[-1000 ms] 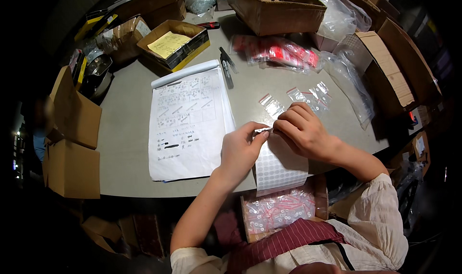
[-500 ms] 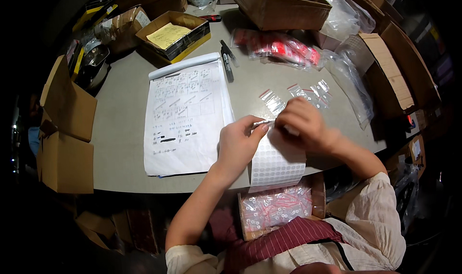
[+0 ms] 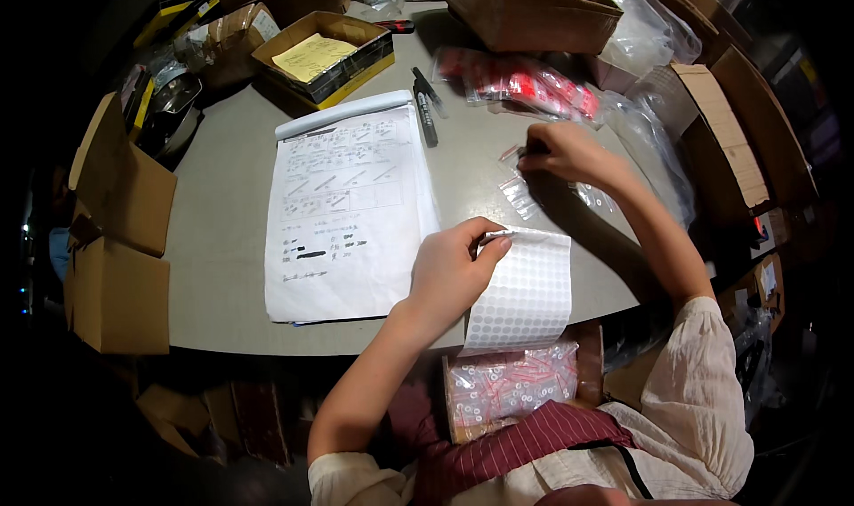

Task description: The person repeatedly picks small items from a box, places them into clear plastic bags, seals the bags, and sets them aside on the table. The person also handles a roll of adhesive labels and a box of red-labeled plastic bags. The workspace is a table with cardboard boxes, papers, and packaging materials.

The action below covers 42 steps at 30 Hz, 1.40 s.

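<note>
A white sheet of round stickers (image 3: 520, 297) hangs over the table's front edge, its top end pinched between the thumb and fingers of my left hand (image 3: 454, 261). Farther off and to the right, my right hand (image 3: 565, 155) reaches over several small clear zip bags (image 3: 514, 195) lying on the table. Its fingertips are pressed together at one of these bags; whatever is between them is too small to make out. Small white rings show in the bags beside that hand. Part of the bags is covered by my right hand and its shadow.
Left of my hands lies a pad of written sheets (image 3: 342, 230), with black markers (image 3: 424, 115) beyond it. Red-and-clear plastic packs (image 3: 534, 86) and a cardboard box (image 3: 529, 17) are at the back. An open box of filled small bags (image 3: 511, 386) sits below the table edge.
My right hand has left the top of the sticker sheet and moved away and up to the small zip bags. My left hand keeps its hold on the sheet.
</note>
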Each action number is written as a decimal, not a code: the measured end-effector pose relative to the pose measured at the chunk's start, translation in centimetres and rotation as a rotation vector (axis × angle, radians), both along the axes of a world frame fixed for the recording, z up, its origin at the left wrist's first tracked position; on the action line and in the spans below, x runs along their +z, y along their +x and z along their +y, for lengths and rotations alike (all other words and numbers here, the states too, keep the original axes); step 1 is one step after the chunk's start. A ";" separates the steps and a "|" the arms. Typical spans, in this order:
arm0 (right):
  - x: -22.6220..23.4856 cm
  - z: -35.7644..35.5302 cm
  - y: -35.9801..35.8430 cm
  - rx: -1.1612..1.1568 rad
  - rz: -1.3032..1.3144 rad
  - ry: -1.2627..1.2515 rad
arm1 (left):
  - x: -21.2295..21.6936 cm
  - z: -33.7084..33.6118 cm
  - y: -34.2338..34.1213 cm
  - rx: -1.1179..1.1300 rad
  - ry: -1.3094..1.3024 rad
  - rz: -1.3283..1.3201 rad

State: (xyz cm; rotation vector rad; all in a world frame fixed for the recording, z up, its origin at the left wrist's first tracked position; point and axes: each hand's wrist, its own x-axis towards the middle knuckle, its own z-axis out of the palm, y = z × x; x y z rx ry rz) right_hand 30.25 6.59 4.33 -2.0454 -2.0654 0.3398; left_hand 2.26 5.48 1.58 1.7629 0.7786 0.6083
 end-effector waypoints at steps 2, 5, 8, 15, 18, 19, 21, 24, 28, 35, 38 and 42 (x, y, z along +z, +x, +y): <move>0.4 -0.6 1.4 -0.103 -0.064 -0.028 | 0.0 -0.1 0.1 -0.004 0.010 -0.006; 0.8 -2.0 1.3 -0.030 0.162 0.028 | -0.2 -0.1 0.1 -0.001 0.022 -0.011; 0.4 -2.6 -0.6 0.213 0.522 -0.065 | -0.2 0.0 0.0 -0.020 0.012 0.018; -1.0 -3.2 -3.3 0.306 0.133 0.076 | 0.0 0.0 -0.1 -0.055 -0.023 -0.019; -1.2 -3.7 -3.5 0.285 0.013 0.154 | 0.1 0.1 -0.3 -0.069 -0.009 -0.009; -1.1 -3.9 -3.6 0.154 -0.084 0.096 | 0.2 0.2 -0.3 -0.075 -0.002 0.002; -0.8 -4.0 -3.2 0.158 -0.024 0.213 | 0.1 0.0 -0.1 -0.057 0.062 -0.048; 0.5 -4.9 -2.7 0.205 0.244 0.210 | 0.0 -0.1 -0.2 -0.079 0.081 -0.069; 1.1 -8.0 -4.2 0.298 0.512 0.181 | 0.5 -0.3 -0.2 -0.085 0.047 -0.012; -0.5 -10.1 -4.4 0.098 0.769 0.035 | -0.5 -0.6 0.1 -0.088 0.138 -0.166; -1.5 -10.7 -3.6 -0.019 0.979 0.033 | -0.9 -0.8 0.3 -0.092 0.081 -0.201; -0.9 -11.5 -3.1 -0.127 1.148 0.109 | -0.1 -1.2 0.0 -0.049 -0.030 -0.128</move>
